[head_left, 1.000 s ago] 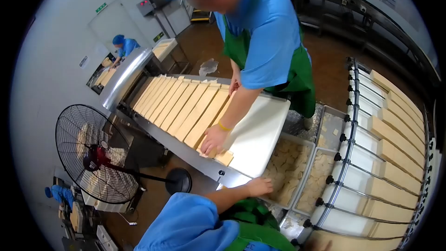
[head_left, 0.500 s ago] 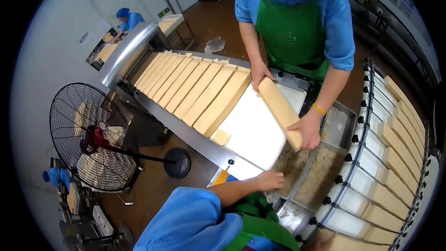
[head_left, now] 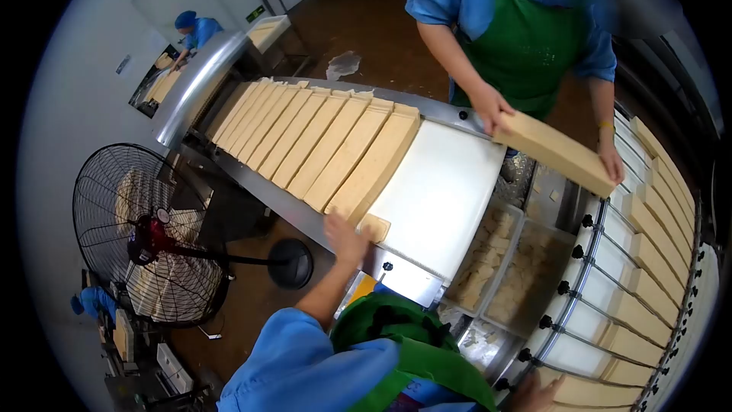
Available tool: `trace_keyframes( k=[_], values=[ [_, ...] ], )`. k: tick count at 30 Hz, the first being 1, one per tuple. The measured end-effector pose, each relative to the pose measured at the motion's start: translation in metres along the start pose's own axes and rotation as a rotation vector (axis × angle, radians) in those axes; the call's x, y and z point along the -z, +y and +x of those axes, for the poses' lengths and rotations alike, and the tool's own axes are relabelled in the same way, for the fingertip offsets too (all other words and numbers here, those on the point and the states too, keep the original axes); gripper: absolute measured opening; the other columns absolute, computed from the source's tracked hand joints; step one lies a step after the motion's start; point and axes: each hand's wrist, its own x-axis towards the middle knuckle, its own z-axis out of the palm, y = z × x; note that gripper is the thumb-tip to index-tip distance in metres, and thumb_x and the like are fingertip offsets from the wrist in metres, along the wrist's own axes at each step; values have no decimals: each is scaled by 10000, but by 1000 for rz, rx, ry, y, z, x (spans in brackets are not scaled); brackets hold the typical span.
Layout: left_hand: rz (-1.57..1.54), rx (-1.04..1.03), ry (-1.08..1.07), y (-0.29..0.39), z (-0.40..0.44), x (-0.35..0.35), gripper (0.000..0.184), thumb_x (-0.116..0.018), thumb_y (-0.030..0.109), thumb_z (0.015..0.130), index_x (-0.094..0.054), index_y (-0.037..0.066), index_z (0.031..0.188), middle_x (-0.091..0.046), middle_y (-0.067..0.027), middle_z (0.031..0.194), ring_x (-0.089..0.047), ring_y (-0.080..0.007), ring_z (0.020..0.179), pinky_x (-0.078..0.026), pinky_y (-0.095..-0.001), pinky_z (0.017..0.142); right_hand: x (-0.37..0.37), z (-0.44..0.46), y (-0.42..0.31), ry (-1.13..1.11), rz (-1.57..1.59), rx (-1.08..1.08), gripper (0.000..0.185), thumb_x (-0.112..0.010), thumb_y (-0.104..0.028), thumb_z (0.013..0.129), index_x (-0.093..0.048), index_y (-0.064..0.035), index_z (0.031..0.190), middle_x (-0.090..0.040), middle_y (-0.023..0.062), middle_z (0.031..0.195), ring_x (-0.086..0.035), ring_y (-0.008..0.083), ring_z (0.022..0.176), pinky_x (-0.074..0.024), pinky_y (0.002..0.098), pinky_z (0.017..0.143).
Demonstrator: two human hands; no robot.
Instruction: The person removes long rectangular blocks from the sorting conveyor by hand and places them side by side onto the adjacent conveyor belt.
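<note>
My left hand (head_left: 348,238) is at the near end of the last long, pale yellow slab (head_left: 374,160) in a row on the white belt. Its fingers look apart, beside a small square offcut (head_left: 374,227) of the same material. Whether the fingertips touch the slab or the offcut is hard to make out. Low in the view, my right hand (head_left: 534,394) has its fingers spread at the end of another pale slab (head_left: 591,392) on the right-hand conveyor. Part of that hand is cut off by the frame edge.
Across the belt (head_left: 438,183), a co-worker in a green apron (head_left: 511,61) holds a slab (head_left: 557,154) with both hands. Bins of scraps (head_left: 484,255) stand between the belt and the rail with black knobs (head_left: 577,252). A black fan (head_left: 149,233) stands at left.
The co-worker's slab has moved from over the belt to the right, toward the knobbed rail. My left hand has moved left from beside the scrap bins to the row's last slab.
</note>
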Motion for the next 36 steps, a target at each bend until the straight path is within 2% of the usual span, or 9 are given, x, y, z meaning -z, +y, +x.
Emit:
trace_keyframes(
  k=[3, 5, 8, 11, 17, 23, 28, 31, 36],
  values=[
    [14, 110, -106, -39, 26, 5, 944, -803, 247, 656, -243, -38, 1360, -352, -293, 1301, -350, -436, 1208, -296, -479, 1038, 9, 3, -8, -60, -98, -20, 160, -678, -205, 818, -744, -107, 926, -493, 354, 1253, -579, 461, 1011, -493, 486, 849],
    [-4, 128, -223, -53, 34, -2, 956, -815, 240, 640, -244, -40, 1353, -359, -283, 1287, -360, -433, 1193, -300, -479, 1033, 6, 4, -5, -42, 23, -433, 322, -720, -235, 779, -698, -37, 1031, -514, 338, 1234, -586, 450, 986, -493, 487, 834],
    [-95, 53, -234, -60, 39, -6, 938, -835, 225, 610, -279, -54, 1313, -371, -267, 1250, -374, -428, 1160, -312, -476, 1017, 0, 2, 5, -175, -399, 59, 499, -697, -241, 796, -581, 73, 1166, -575, 294, 1150, -607, 377, 953, -480, 450, 850],
    [-170, 93, -288, -36, 42, 4, 933, -853, 203, 579, -300, -63, 1282, -373, -265, 1225, -368, -429, 1150, -326, -472, 1001, -36, -5, 20, -178, -213, -399, 469, -639, -138, 810, -535, -95, 1266, -539, 172, 1202, -503, 334, 1096, -359, 489, 932],
    [-250, -55, -248, -30, 38, -5, 878, -835, 180, 588, -298, -82, 1230, -383, -292, 1185, -368, -444, 1148, -359, -469, 978, -88, -39, 81, 172, 81, -44, 274, -565, -3, 832, -650, -28, 1092, -594, 206, 1163, -596, 340, 994, -482, 373, 850],
    [-177, 18, -476, -13, 48, 8, 851, -782, 275, 646, -290, -95, 1234, -439, -326, 1147, -475, -469, 1056, -426, -472, 934, -49, 58, -91, 247, 138, 135, 204, -544, -59, 827, -654, 5, 987, -590, 233, 1138, -589, 391, 953, -471, 456, 834],
    [-93, -41, -555, -13, 54, 7, 856, -760, 306, 668, -256, -94, 1232, -459, -345, 1074, -527, -480, 955, -480, -472, 832, -155, 142, -266, -50, 343, 150, 514, -674, -133, 761, -516, 3, 1231, -523, 211, 1244, -460, 371, 1189, -344, 451, 1022],
    [-148, -39, -616, -13, 57, 11, 862, -759, 303, 676, -244, -94, 1242, -454, -351, 1090, -523, -485, 969, -475, -478, 845, -196, 185, -377, -206, 456, 317, 722, -616, -395, 843, -371, 43, 1362, -371, 271, 1398, -334, 437, 1289, -249, 516, 1070],
    [-182, -62, -709, -7, 63, 27, 926, -768, 376, 712, -232, -128, 1276, -441, -366, 1147, -515, -492, 1018, -462, -481, 875, -201, 251, -522, -448, 275, 380, 687, -464, -536, 894, -325, -160, 1452, -200, 207, 1516, -264, 379, 1351, -266, 497, 1065]
  ],
)
